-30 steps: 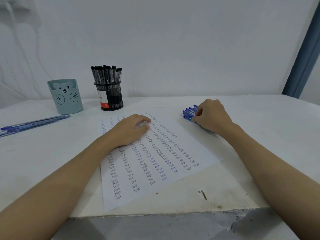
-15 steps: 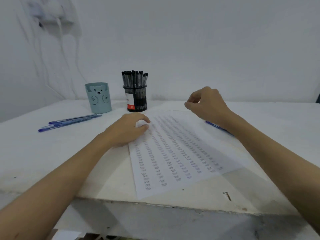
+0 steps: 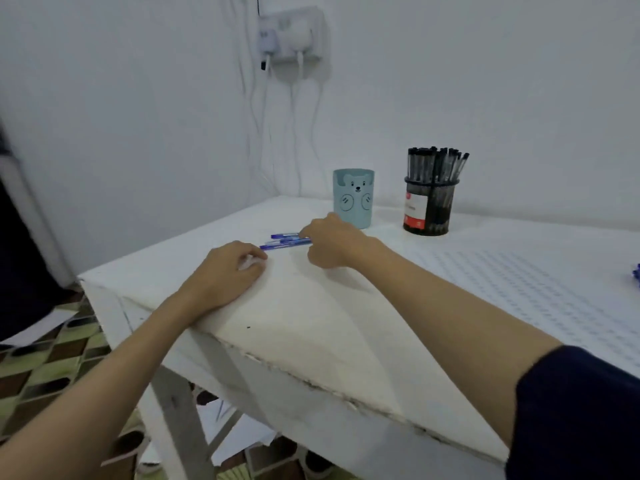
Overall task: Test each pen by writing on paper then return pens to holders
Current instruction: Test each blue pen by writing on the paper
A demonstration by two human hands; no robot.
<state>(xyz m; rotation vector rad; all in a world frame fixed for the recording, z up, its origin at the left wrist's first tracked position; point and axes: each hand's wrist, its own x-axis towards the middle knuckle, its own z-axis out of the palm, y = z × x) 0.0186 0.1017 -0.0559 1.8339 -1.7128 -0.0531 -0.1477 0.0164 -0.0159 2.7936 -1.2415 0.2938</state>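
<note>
- The right hand [image 3: 334, 241] is placed over the right ends of the blue pens [image 3: 284, 241]; its fingers are curled down onto them, but whether the pens are actually pinched cannot be told, since the fingertips are hidden behind the hand.
- Three blue pens can be made out, lying side by side on the table [image 3: 311, 317], their free ends pointing left.
- The left hand [image 3: 223, 275] is rested palm down on the table, just near and left of the pens; its fingers are loosely bent and nothing is held in them.
- The fingertips of the left hand are seen just short of the nearest pen's left end; contact cannot be made out.
- A teal bear cup [image 3: 353, 197] is stood upright just beyond the right hand, and no pens can be seen above its rim.
- A black mesh holder [image 3: 429, 209] is stood to the right of the cup, well apart from the hands, packed with upright black pens [image 3: 437, 164].
- The paper [image 3: 530, 289], covered in rows of small writing, is laid flat on the right part of the table.
- A further bit of blue [image 3: 636, 271] is cut off by the right edge, beside the paper.
- A wall socket [image 3: 292, 36] with plugs and hanging white cables is seen on the far wall.
</note>
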